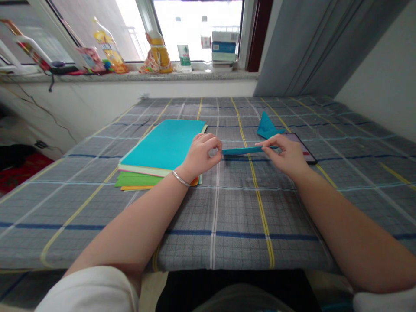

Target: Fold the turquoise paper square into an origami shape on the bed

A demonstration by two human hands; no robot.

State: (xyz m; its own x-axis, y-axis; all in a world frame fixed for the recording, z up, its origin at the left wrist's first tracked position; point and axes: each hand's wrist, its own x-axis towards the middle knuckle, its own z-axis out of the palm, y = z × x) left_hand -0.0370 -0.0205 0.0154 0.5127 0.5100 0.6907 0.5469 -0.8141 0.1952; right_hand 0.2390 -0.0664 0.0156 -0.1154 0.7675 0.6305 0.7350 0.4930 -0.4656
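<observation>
A narrow blue paper strip [242,151] stretches between my two hands, just over the checked cloth. Its left end is pinched between the thumb and fingers of my left hand [205,151], which has a silver bangle on the wrist. My right hand [284,151] pinches the other end. Beside my left hand lies a stack of coloured paper [165,143], blue on top, with green and orange sheets showing at the near edge. A folded blue paper piece [267,125] with a pointed top stands beyond my right hand.
A phone [300,147] lies partly behind my right hand. The grey plaid cloth [240,208] covers the table. Along the windowsill [195,76] stand a juice bottle [108,45], stacked boxes [224,47] and other items. A grey curtain [302,47] hangs at the right.
</observation>
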